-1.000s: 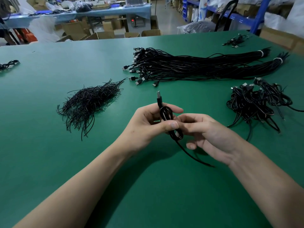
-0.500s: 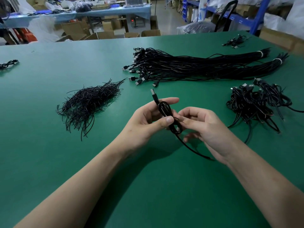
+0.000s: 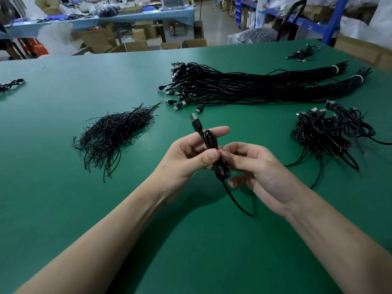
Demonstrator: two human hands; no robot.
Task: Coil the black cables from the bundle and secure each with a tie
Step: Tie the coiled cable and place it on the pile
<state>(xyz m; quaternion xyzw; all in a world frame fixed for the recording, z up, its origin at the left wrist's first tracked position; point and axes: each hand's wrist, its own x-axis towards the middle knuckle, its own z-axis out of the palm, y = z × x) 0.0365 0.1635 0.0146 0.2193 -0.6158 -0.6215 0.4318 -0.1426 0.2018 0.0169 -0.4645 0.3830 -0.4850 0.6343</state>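
**Coiled cable point(image 3: 210, 139) pinched between both hands**

The left hand point(image 3: 188, 158) and right hand point(image 3: 262, 169) pinch it above open green table point(image 3: 53, 187); ties point(image 3: 114, 134) left, bundle point(image 3: 254, 88) beyond, pile of coils point(image 3: 324, 134) right. Its plug point(image 3: 196, 122) leans further left than a second ago.

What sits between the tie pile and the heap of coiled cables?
In the head view, the left hand and right hand, both holding a part-coiled cable; bare green table either side of them.
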